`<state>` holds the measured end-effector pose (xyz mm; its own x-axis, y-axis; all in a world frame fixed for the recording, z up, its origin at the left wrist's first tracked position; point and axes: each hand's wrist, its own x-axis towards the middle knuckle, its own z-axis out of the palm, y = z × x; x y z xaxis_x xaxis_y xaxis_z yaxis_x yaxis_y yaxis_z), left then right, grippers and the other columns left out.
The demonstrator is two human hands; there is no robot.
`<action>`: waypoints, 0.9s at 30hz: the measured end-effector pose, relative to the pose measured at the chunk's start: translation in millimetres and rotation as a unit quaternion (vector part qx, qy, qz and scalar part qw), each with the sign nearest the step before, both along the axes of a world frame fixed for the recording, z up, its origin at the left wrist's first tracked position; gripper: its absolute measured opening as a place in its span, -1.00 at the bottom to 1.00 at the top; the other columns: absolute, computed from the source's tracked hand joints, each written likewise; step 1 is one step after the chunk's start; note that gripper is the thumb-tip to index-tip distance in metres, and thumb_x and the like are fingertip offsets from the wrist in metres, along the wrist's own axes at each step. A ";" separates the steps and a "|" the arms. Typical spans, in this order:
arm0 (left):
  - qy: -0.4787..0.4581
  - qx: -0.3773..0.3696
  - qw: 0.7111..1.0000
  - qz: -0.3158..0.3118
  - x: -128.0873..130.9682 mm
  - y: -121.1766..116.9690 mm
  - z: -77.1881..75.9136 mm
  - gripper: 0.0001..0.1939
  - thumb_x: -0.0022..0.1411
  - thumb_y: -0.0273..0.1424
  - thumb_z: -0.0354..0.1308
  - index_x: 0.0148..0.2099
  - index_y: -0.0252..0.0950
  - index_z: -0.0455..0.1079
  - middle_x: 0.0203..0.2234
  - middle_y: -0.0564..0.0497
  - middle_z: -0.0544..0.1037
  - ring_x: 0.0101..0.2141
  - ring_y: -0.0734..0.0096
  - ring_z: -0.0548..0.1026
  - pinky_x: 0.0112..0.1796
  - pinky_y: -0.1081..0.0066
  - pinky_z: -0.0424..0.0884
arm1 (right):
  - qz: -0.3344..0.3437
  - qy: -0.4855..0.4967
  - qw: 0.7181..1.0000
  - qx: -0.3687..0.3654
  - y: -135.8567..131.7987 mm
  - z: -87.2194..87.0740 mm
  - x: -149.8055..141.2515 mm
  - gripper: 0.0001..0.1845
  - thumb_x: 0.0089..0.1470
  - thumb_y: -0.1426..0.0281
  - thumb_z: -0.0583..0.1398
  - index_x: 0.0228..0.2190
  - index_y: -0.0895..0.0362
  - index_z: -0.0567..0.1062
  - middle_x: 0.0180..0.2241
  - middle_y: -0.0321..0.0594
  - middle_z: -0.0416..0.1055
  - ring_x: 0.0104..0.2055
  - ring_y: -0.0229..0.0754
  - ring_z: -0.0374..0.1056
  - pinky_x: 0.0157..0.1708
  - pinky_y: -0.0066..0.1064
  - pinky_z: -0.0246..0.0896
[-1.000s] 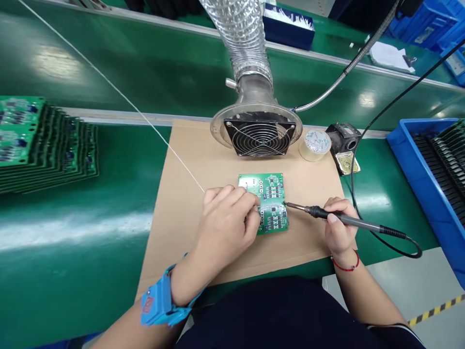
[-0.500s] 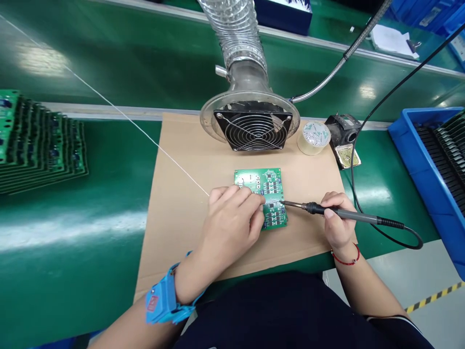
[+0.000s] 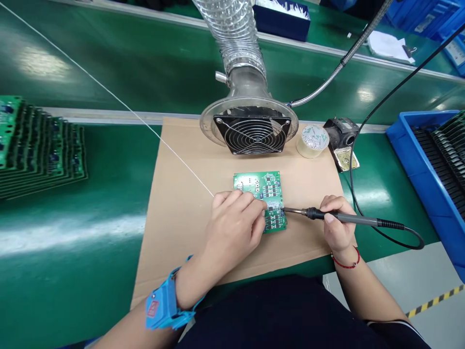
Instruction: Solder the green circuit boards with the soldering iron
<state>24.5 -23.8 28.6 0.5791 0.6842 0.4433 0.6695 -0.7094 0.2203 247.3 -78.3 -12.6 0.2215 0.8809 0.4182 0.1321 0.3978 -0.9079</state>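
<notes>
Our left hand [image 3: 236,223]: back up, fingers bent together over left part of circuit board [image 3: 272,191], wrist angled in from lower left; whether fingertips pinch anything, we cannot tell. Our right hand [image 3: 338,223]: beside board's right side, forearm from lower right, thumb and fingers closed round soldering iron [image 3: 348,218], iron nearly level, tip at board's right edge. Board flat on cardboard sheet [image 3: 189,194], below round fan hood [image 3: 254,133].
</notes>
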 end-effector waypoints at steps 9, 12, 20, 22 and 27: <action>-0.002 0.002 1.000 -0.028 3.1 -2.2 -4.6 -0.80 0.32 -0.57 0.01 -0.29 -0.31 0.43 -0.52 0.04 0.40 -0.44 0.33 0.35 -0.30 0.28 0.23 | -0.002 0.002 1.000 0.005 0.3 0.3 0.4 -0.95 0.12 0.37 0.18 -0.35 0.07 0.46 -0.50 -0.33 0.29 -0.48 -0.26 0.20 -0.49 -0.38 0.09; -0.029 -0.006 0.999 -0.015 -2.8 4.4 -8.7 -0.80 0.37 -0.54 -0.02 -0.23 -0.31 0.43 -0.45 0.03 0.45 -0.38 0.33 0.42 -0.32 0.30 0.26 | -0.027 0.003 1.000 0.012 0.2 0.2 -0.3 -0.93 0.13 0.34 0.18 -0.34 0.06 0.46 -0.50 -0.33 0.28 -0.46 -0.25 0.21 -0.48 -0.38 0.11; -0.160 -0.261 0.925 0.223 -18.2 43.1 -26.9 -0.64 0.25 -0.34 0.03 0.06 -0.31 0.42 -0.23 -0.05 0.49 -0.44 0.37 0.41 -0.30 0.29 0.40 | -0.137 -0.091 0.985 -0.045 -1.5 -3.8 0.2 -0.87 0.15 0.32 0.21 -0.24 0.03 0.49 -0.35 -0.28 0.40 -0.43 -0.26 0.35 -0.41 -0.35 0.30; -0.182 -0.328 0.899 0.226 -19.7 51.1 -30.6 -0.47 0.24 -0.25 0.03 0.21 -0.32 0.32 -0.16 -0.09 0.52 -0.44 0.36 0.41 -0.28 0.26 0.42 | -0.136 -0.105 0.984 -0.051 -1.8 -4.0 0.3 -0.86 0.15 0.32 0.22 -0.22 0.04 0.50 -0.35 -0.28 0.41 -0.43 -0.26 0.37 -0.37 -0.33 0.35; -0.185 -0.418 0.875 0.160 -23.1 59.2 -33.0 -0.47 0.23 -0.12 -0.07 0.07 -0.33 0.43 -0.17 -0.10 0.57 -0.23 0.20 0.50 -0.14 0.23 0.43 | -0.131 -0.119 0.982 -0.060 -0.9 -3.2 0.1 -0.85 0.15 0.32 0.22 -0.21 0.04 0.51 -0.35 -0.27 0.44 -0.38 -0.24 0.41 -0.31 -0.31 0.40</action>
<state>1.4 35.3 -4.4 0.2220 0.9597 -0.1725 0.5777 0.0131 0.8162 247.5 -79.3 -15.8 0.3547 0.8531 0.3827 0.4299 0.2147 -0.8770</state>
